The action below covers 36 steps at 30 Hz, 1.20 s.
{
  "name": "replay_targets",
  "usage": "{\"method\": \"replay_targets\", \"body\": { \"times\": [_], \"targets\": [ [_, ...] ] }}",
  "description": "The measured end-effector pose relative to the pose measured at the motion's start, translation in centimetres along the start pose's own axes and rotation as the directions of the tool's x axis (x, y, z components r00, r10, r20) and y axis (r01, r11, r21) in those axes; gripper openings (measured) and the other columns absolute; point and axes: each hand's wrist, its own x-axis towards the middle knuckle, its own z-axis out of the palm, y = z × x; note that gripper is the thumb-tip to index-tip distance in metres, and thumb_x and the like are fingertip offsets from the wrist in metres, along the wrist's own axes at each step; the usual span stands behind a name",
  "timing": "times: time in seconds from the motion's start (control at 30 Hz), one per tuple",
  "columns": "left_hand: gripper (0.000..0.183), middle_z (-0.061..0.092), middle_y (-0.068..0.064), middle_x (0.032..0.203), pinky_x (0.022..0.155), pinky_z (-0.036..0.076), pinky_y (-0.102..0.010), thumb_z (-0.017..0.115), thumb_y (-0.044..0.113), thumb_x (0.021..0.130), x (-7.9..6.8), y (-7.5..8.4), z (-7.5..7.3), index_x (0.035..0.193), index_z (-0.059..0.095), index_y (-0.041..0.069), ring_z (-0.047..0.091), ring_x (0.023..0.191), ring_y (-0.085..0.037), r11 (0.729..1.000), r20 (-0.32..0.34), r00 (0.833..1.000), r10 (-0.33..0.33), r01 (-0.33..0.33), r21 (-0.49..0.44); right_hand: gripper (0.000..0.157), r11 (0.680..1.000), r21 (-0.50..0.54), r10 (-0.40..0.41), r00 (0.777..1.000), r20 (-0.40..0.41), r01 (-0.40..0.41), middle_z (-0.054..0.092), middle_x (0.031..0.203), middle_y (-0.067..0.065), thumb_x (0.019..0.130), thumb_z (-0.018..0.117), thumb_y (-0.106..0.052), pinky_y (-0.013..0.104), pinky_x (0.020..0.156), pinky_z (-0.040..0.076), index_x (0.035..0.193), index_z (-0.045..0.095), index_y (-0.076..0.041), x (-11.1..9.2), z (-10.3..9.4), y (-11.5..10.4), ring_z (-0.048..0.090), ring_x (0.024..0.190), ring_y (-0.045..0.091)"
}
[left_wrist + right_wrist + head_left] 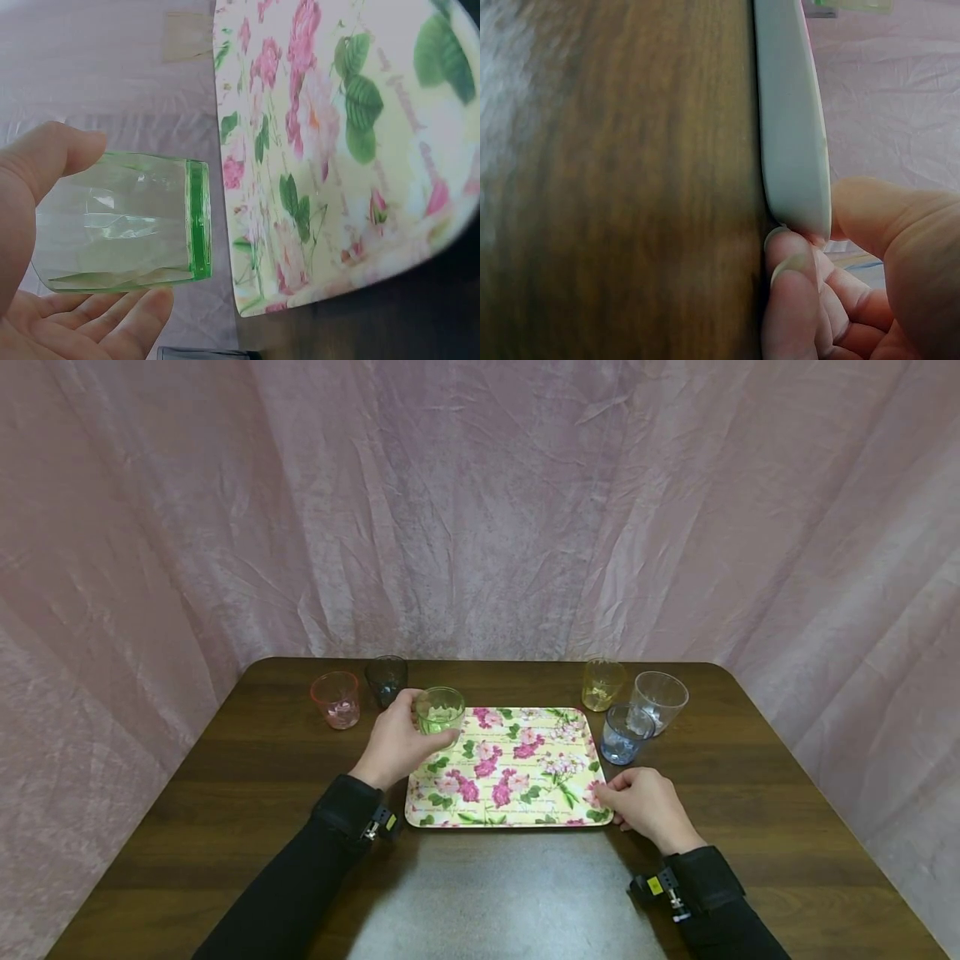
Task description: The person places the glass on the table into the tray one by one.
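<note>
My left hand (pixel 397 739) holds a green glass (pixel 441 710) between thumb and fingers, over the back left corner of a flowered tray (pixel 517 768). In the left wrist view the green glass (pixel 127 225) has its thick base toward the tray (pixel 300 150), with a gap between them. At the front right corner of the tray, my right hand (pixel 647 802) pinches the rim. Seen from the right wrist, the thumb lies on top of the tray's edge (pixel 795 127) and the fingertips (pixel 787 244) tuck beneath it, close to the wood.
Left of the tray stand a pink glass (pixel 337 700) and a dark grey glass (pixel 387 681). To its right are a yellow glass (pixel 602 685), a clear glass (pixel 660 697) and a blue glass (pixel 624 735). A pink curtain (pixel 480 510) hangs behind the wooden table (pixel 247 793).
</note>
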Motion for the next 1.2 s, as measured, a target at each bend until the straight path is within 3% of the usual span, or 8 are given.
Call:
{"method": "replay_targets", "body": {
  "times": [0.5, 0.9, 1.2],
  "targets": [
    [0.081, 0.055, -0.013, 0.121, 0.08, 0.053, -0.043, 0.08, 0.041, 0.084, 0.5, 1.1, 1.0, 0.143, 0.036, 0.007, 0.055, 0.103, -0.024, 1.0, 0.018, 1.0, 0.018, -0.018, -0.004, 0.025, 1.0, 0.013, 0.005, 1.0, -0.003, -0.005, 0.065, 0.063, 0.003, 0.091, 0.074, -0.03, 0.03, 0.049, 0.056, 0.08, 0.071, -0.007, 0.0, 0.0, 0.1, 0.061, 0.054, 0.018],
    [0.079, 0.058, -0.01, 0.117, 0.076, 0.055, -0.039, 0.081, 0.039, 0.083, 0.8, 2.0, 2.2, 0.14, 0.038, 0.006, 0.057, 0.096, -0.019, 0.999, 0.025, 0.999, 0.035, -0.034, -0.02, 0.025, 1.0, 0.0, -0.006, 1.0, -0.005, 0.006, 0.064, 0.061, 0.004, 0.091, 0.074, -0.029, 0.03, 0.048, 0.055, 0.078, 0.071, -0.008, -0.2, 0.0, 0.0, 0.061, 0.054, 0.019],
    [0.083, 0.055, -0.014, 0.125, 0.069, 0.053, -0.037, 0.081, 0.041, 0.083, 0.7, 2.5, 3.1, 0.143, 0.037, 0.005, 0.057, 0.091, -0.019, 0.999, 0.049, 0.998, 0.031, -0.031, -0.007, 0.025, 1.0, 0.003, 0.0, 1.0, 0.005, -0.001, 0.065, 0.064, 0.004, 0.092, 0.074, -0.028, 0.031, 0.049, 0.056, 0.08, 0.071, -0.007, -0.2, -0.1, -0.1, 0.062, 0.055, 0.02]
  ]
}}
